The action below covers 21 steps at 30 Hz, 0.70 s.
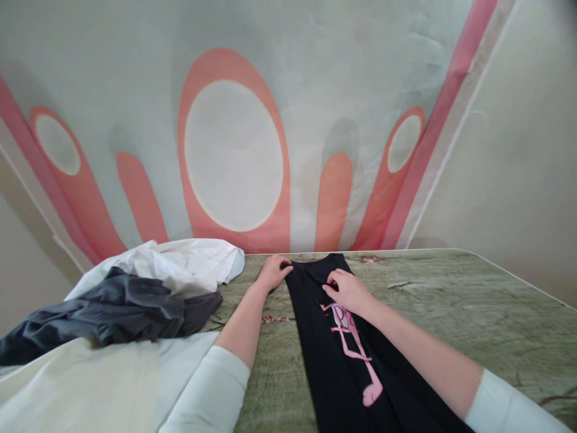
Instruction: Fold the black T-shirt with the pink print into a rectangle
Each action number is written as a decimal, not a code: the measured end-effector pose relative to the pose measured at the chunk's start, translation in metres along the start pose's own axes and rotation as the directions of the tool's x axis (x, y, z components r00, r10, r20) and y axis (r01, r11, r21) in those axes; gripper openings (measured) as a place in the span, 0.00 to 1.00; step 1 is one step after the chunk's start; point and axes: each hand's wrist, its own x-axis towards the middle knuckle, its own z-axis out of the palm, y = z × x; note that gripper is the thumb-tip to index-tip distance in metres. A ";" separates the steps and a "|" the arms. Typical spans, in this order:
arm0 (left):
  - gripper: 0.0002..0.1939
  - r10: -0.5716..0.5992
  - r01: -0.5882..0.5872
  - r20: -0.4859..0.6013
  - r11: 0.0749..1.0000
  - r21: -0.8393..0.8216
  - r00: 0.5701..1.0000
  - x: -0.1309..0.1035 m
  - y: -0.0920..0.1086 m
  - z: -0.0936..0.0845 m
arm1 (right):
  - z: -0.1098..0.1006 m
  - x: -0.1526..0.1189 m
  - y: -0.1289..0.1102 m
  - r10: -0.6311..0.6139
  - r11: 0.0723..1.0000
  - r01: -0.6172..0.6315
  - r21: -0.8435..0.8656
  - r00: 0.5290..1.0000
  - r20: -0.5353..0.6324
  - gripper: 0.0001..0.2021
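A black garment (pixel 311 337) with a pink printed figure lies lengthwise on the wood-patterned table, its narrow far end near the back edge. At its far left corner is my left hand (pixel 274 272), fingers bent and pinched at the fabric's edge. My right hand (pixel 347 291) rests over the upper part of the garment, just above the print, with thumb and fingers curled close together. Whether cloth is caught between those right fingertips is too small to tell. The garment's near end runs out of view at the bottom.
White cloth (pixel 198 258), a dark grey garment (pixel 148 307) and a cream cloth (pixel 90 385) are heaped on the left. The wood-patterned table (pixel 451 307) extends to the right. Behind its back edge hangs a grey sheet (pixel 306 60) with pink shapes.
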 end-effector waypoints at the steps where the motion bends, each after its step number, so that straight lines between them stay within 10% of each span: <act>1: 0.10 -0.009 0.009 -0.003 1.000 0.008 1.000 0.000 0.000 0.000 | 0.000 0.001 0.001 0.005 1.000 -0.005 0.024 1.000 -0.002 0.07; 8: 0.10 -0.008 0.009 -0.017 0.999 0.052 1.000 -0.001 0.001 0.001 | -0.016 0.005 0.037 0.270 0.933 -0.235 0.274 0.958 -0.097 0.14; 15: 0.11 -0.002 0.003 -0.037 1.000 0.025 0.999 -0.002 0.000 0.003 | -0.052 0.000 0.078 0.403 0.911 -0.390 -0.135 0.910 0.093 0.13; 21: 0.16 -0.048 0.047 -0.067 0.999 -0.020 0.997 -0.003 -0.001 0.001 | -0.060 -0.006 0.067 0.389 0.878 -0.337 -0.339 0.916 0.096 0.15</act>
